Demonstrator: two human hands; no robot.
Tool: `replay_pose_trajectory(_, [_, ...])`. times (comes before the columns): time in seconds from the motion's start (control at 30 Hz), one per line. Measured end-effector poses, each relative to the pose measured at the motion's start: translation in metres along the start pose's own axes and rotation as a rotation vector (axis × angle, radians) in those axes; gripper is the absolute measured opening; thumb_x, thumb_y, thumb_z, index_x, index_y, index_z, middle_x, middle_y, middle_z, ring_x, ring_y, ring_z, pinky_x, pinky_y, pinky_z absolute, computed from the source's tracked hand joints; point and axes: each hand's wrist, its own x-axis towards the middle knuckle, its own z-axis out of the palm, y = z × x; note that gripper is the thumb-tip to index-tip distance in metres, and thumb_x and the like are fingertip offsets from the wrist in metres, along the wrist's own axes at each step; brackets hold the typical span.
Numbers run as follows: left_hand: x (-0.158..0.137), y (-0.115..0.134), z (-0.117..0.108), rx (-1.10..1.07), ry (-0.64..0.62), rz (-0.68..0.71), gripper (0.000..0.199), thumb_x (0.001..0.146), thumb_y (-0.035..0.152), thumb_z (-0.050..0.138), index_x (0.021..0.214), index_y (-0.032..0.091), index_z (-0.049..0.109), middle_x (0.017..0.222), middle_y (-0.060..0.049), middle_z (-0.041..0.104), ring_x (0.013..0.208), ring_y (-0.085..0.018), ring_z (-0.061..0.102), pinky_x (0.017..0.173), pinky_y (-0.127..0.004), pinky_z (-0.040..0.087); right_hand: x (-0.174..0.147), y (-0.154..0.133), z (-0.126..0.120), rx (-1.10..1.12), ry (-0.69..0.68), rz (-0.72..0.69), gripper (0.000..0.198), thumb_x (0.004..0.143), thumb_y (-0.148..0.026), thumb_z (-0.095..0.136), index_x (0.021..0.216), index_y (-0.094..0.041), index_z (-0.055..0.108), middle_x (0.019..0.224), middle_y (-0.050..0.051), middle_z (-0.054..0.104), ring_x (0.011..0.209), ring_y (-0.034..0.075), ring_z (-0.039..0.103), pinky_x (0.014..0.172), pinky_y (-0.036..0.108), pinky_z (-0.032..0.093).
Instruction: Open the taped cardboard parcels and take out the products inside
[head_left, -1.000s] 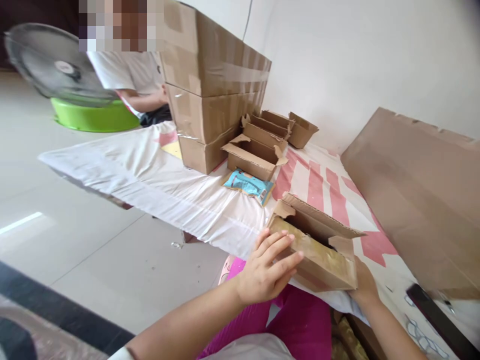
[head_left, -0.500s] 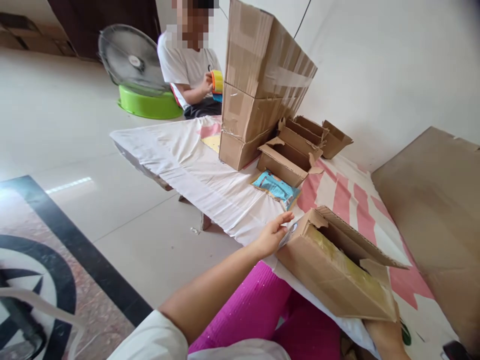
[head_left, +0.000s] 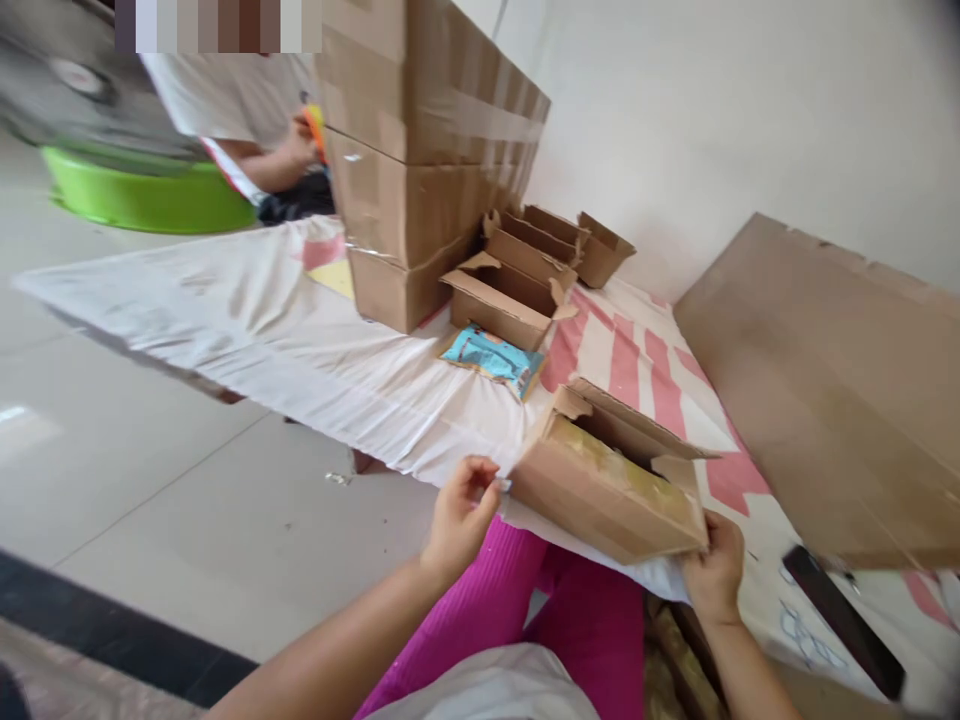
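Note:
An open cardboard box (head_left: 600, 500) with yellowish tape along its upper side rests tilted at the near table edge. My right hand (head_left: 716, 565) grips its right end. Just off the left end is my left hand (head_left: 465, 515), its thumb and fingers curled together around a small whitish scrap (head_left: 504, 485); what the scrap is cannot be made out. The box's inside is dark and mostly hidden. Beyond it lies a blue snack packet (head_left: 493, 358), against another open cardboard box (head_left: 499, 312).
Tall taped cartons (head_left: 375, 200) are stacked at the back left, with more open boxes (head_left: 540, 240) beside them. A large cardboard sheet (head_left: 825, 400) leans at the right, near a black phone-like object (head_left: 844, 620). Across the table sits a person (head_left: 240, 110) holding something orange; a green basin (head_left: 150, 195) is nearby.
My left hand has come off the box's left end, its fingers now curled. My right hand shows more fully at the right end. The view has swung right.

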Motion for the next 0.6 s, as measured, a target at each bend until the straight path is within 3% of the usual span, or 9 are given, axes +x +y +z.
replay_pose_trajectory(0.03, [-0.014, 0.000, -0.004, 0.087, -0.032, 0.051, 0.007, 0.082, 0.023, 0.060, 0.085, 0.019, 0.056, 0.077, 0.001, 0.057, 0.072, -0.012, 0.055, 0.070, -0.025, 0.046, -0.012, -0.009, -0.002, 0.033, 0.110, 0.055, 0.021, 0.091, -0.032, 0.044, 0.106, -0.019, 0.051, 0.093, 0.011, 0.058, 0.089, 0.028, 0.057, 0.078, 0.046, 0.049])
replay_pose_trajectory(0.1, [-0.040, -0.001, -0.007, 0.206, -0.169, 0.143, 0.002, 0.083, 0.017, 0.057, 0.083, 0.019, 0.056, 0.076, 0.001, 0.058, 0.070, -0.012, 0.055, 0.066, -0.024, 0.047, -0.041, -0.032, -0.006, 0.144, 0.191, 0.132, 0.014, 0.093, -0.030, 0.043, 0.101, -0.021, 0.050, 0.089, 0.007, 0.057, 0.082, 0.024, 0.058, 0.073, 0.039, 0.050])
replay_pose_trajectory(0.13, [-0.049, -0.001, -0.006, 0.237, -0.257, 0.169, 0.004, 0.084, 0.015, 0.055, 0.083, 0.020, 0.056, 0.075, 0.001, 0.058, 0.067, -0.012, 0.056, 0.063, -0.023, 0.047, -0.056, -0.047, -0.007, 0.228, 0.156, 0.145, 0.011, 0.094, -0.028, 0.043, 0.099, -0.021, 0.051, 0.087, 0.006, 0.058, 0.079, 0.022, 0.059, 0.071, 0.037, 0.051])
replay_pose_trajectory(0.23, [-0.068, 0.000, 0.009, 0.275, -0.537, 0.197, 0.009, 0.085, 0.012, 0.052, 0.084, 0.020, 0.058, 0.076, -0.001, 0.062, 0.067, -0.012, 0.060, 0.060, -0.022, 0.049, -0.090, -0.097, -0.011, 0.492, -0.158, 0.036, 0.015, 0.095, -0.028, 0.042, 0.102, -0.023, 0.054, 0.088, 0.005, 0.060, 0.080, 0.020, 0.060, 0.072, 0.034, 0.051])
replay_pose_trajectory(0.3, [-0.074, 0.000, 0.024, 0.279, -0.699, 0.192, 0.012, 0.086, 0.012, 0.050, 0.083, 0.019, 0.059, 0.077, -0.002, 0.064, 0.069, -0.012, 0.062, 0.062, -0.022, 0.050, -0.098, -0.126, -0.014, 0.648, -0.295, -0.049, 0.022, 0.093, -0.037, 0.045, 0.108, -0.022, 0.053, 0.090, 0.006, 0.061, 0.081, 0.020, 0.060, 0.071, 0.034, 0.052])
replay_pose_trajectory(0.37, [-0.078, -0.001, 0.036, 0.272, -0.813, 0.182, 0.014, 0.087, 0.012, 0.049, 0.082, 0.020, 0.060, 0.077, -0.002, 0.064, 0.069, -0.012, 0.063, 0.062, -0.022, 0.051, -0.095, -0.140, -0.016, 0.675, -0.343, -0.067, 0.021, 0.093, -0.039, 0.045, 0.100, -0.022, 0.055, 0.085, 0.006, 0.062, 0.078, 0.019, 0.058, 0.070, 0.033, 0.050])
replay_pose_trajectory(0.5, [-0.078, -0.008, 0.043, 0.265, -0.826, 0.172, 0.012, 0.088, 0.016, 0.052, 0.083, 0.020, 0.063, 0.077, -0.002, 0.066, 0.070, -0.014, 0.065, 0.062, -0.023, 0.053, -0.074, -0.119, -0.030, 0.522, -0.259, -0.027, 0.022, 0.095, -0.028, 0.040, 0.078, -0.022, 0.052, 0.074, 0.004, 0.060, 0.073, 0.017, 0.055, 0.071, 0.033, 0.046])
replay_pose_trajectory(0.6, [-0.075, -0.013, 0.038, 0.297, -0.720, 0.135, 0.009, 0.086, 0.022, 0.056, 0.080, 0.020, 0.063, 0.076, -0.002, 0.067, 0.069, -0.015, 0.065, 0.060, -0.023, 0.053, -0.063, -0.079, -0.049, 0.395, -0.109, 0.152, 0.023, 0.095, -0.030, 0.043, 0.076, -0.021, 0.052, 0.073, 0.003, 0.057, 0.071, 0.016, 0.054, 0.068, 0.031, 0.045])
